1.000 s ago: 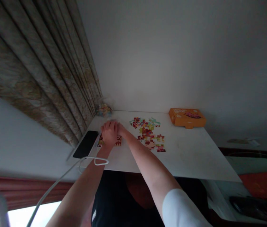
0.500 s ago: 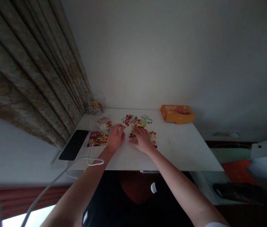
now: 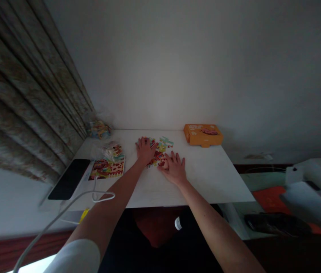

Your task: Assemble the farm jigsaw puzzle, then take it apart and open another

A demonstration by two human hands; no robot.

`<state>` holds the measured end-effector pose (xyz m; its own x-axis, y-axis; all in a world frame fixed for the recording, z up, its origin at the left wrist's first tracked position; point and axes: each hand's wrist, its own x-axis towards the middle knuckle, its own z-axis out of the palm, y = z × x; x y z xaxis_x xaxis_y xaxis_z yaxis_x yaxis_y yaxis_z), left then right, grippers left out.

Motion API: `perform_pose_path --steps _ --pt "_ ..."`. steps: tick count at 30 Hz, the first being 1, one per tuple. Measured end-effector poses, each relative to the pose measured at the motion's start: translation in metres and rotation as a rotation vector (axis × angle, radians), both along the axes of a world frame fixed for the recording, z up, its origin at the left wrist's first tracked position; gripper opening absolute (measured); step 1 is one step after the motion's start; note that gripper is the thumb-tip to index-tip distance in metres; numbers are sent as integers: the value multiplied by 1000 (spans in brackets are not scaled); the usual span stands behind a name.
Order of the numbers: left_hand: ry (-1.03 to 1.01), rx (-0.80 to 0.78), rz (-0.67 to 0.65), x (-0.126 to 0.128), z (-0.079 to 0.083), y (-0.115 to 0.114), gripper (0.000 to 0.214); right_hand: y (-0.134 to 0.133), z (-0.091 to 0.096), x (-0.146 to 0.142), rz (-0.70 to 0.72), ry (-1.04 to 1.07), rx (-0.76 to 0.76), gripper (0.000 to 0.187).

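On the white table (image 3: 206, 182) lies a loose heap of jigsaw puzzle pieces (image 3: 158, 154), red, yellow and pale green. My left hand (image 3: 145, 151) rests flat over the heap's left side, fingers spread. Against its right side is my right hand (image 3: 175, 167), fingers apart, with the thumb side touching red pieces. Some pieces are hidden under both hands. A colourful picture card (image 3: 107, 169) lies left of my hands, and a clear plastic bag (image 3: 109, 151) with puzzle pieces overlaps its top edge.
An orange puzzle box (image 3: 203, 135) stands at the back right. A black phone (image 3: 70, 179) lies at the table's left edge, near a white cable (image 3: 75, 199). Another filled plastic bag (image 3: 100, 129) sits in the back left corner beside the curtain (image 3: 35, 91).
My left hand has moved forward onto the pieces and flattened. My right hand has spread its fingers, and the scattered pieces are drawn closer together. The view has shifted somewhat to the right.
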<state>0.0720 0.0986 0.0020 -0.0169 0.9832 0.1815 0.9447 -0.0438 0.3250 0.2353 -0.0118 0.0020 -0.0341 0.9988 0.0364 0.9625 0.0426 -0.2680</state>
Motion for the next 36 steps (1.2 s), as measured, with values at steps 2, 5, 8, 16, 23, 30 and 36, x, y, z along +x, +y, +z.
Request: perform_pose_path --steps 2,5,8,16,23,30,36 --pt "2 -64 64 -1 4 9 72 7 0 2 -19 9 2 81" --pt "11 -129 25 -5 7 18 68 21 1 5 -45 24 11 78" --pt "44 -99 -163 -9 6 18 59 36 -1 9 -58 50 21 76" --pt "30 -95 -546 -19 -1 -23 53 72 -5 20 -64 88 22 69" --pt "1 -41 -552 -35 -5 -78 77 109 6 18 -9 47 -96 66" --pt "22 -3 -600 -38 -5 -106 88 113 3 15 128 16 -54 55" --pt "-1 48 -556 -33 -1 -105 72 74 -5 26 232 56 17 48"
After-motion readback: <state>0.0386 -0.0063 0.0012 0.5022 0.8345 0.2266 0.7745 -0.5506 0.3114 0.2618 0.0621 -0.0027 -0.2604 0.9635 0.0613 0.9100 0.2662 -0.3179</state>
